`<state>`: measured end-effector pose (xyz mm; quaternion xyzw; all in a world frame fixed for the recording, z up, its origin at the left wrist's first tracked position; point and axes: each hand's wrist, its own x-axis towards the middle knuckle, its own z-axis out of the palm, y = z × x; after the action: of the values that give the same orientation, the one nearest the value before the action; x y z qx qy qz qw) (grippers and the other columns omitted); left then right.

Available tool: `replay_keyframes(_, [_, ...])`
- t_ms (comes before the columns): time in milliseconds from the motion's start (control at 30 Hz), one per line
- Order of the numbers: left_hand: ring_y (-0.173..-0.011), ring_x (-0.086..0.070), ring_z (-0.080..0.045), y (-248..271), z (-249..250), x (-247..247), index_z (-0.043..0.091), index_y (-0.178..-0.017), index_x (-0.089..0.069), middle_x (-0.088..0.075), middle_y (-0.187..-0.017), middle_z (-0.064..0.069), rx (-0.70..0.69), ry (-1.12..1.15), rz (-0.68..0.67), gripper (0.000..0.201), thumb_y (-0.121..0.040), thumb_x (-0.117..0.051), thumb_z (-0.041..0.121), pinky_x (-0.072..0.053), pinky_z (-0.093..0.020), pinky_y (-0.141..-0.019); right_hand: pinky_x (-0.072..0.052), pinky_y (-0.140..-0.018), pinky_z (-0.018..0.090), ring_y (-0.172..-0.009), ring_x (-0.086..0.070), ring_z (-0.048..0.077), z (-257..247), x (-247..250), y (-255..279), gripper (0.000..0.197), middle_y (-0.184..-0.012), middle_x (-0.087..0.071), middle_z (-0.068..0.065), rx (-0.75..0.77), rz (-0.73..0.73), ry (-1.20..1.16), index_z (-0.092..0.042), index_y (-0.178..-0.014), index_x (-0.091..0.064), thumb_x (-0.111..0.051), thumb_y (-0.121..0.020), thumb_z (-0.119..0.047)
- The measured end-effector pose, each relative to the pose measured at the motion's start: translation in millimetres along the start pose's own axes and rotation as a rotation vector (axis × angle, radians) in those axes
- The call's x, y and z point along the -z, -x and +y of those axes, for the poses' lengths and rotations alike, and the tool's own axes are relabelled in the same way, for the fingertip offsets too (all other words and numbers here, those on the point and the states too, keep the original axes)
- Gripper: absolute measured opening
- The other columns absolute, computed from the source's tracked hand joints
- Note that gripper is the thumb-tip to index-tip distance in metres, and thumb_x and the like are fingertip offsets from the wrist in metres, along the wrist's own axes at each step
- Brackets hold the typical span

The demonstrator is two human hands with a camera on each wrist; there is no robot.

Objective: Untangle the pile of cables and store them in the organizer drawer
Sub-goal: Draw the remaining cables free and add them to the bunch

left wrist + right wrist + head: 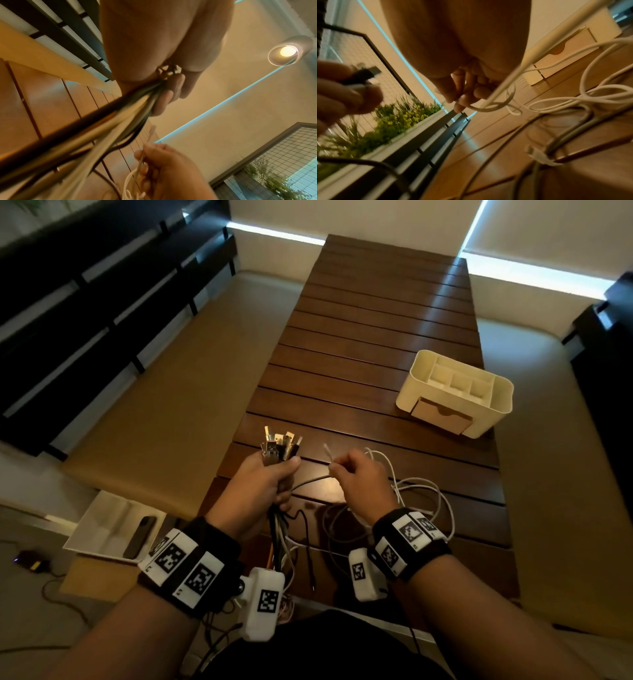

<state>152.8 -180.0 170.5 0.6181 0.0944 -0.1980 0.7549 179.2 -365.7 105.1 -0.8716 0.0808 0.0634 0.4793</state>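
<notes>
Bare slatted table (376, 313) beyond organizer (455, 395), loose white cables (424, 491) near edge

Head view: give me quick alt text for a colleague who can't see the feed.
The left hand grips a bundle of cables with plugs pointing up, while the right hand pinches the end of a white cable whose loops lie on the slatted wooden table. A white organizer with its drawer shut sits farther back on the right.

Home lounge: slatted table (376, 344), cushioned benches (164, 412)
</notes>
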Motion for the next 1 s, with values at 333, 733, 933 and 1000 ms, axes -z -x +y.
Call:
replay_keyframes(333, [-0.049,-0.035,-0.009,3,-11,-16,0.007,-0.097,-0.061,-0.046,-0.062,0.006,-0.164,-0.065,-0.032,0.016,-0.098,-0.060,0.023,-0.035,-0.026,-0.048,-0.050,-0.060,0.020,-0.067,-0.064,0.007,-49,18,42,0.003,-0.080,-0.073,-0.005,0.137,-0.143,-0.349,-0.023,-0.095,-0.066,-0.066,-0.095,-0.026])
replay_keyframes(733, [-0.048,-0.038,-0.008,15,-15,-21,0.012,-0.087,-0.061,-0.045,-0.058,0.008,-0.230,-0.077,0.020,0.014,-0.095,-0.063,0.022,-0.036,-0.028,-0.048,-0.057,-0.073,0.037,-0.076,-0.065,0.013,-50,21,56,0.008,-0.085,-0.070,0.003,0.242,-0.155,-0.278,-0.027,-0.087,-0.069,-0.068,-0.093,-0.022])
replay_keyframes(933, [-0.051,-0.039,-0.009,18,-15,-19,0.009,-0.091,-0.063,-0.048,-0.064,0.001,-0.253,-0.053,0.042,0.011,-0.096,-0.062,0.018,-0.035,-0.025,-0.047,-0.053,-0.071,0.021,-0.082,-0.066,0.005,-50,19,60,0.014,-0.095,-0.071,-0.001,0.236,-0.249,-0.268,-0.026,-0.100,-0.059,-0.068,-0.093,-0.018])
replay_keyframes(1000, [-0.048,-0.037,-0.009,17,-12,-19,0.010,-0.088,-0.062,-0.046,-0.061,-0.001,-0.254,-0.026,0.078,0.012,-0.098,-0.060,0.018,-0.034,-0.024,-0.045,-0.055,-0.075,0.029,-0.083,-0.065,0.010,-48,17,62,0.020,-0.096,-0.069,0.000,0.215,-0.254,-0.256,-0.024,-0.103,-0.057,-0.072,-0.090,-0.019])
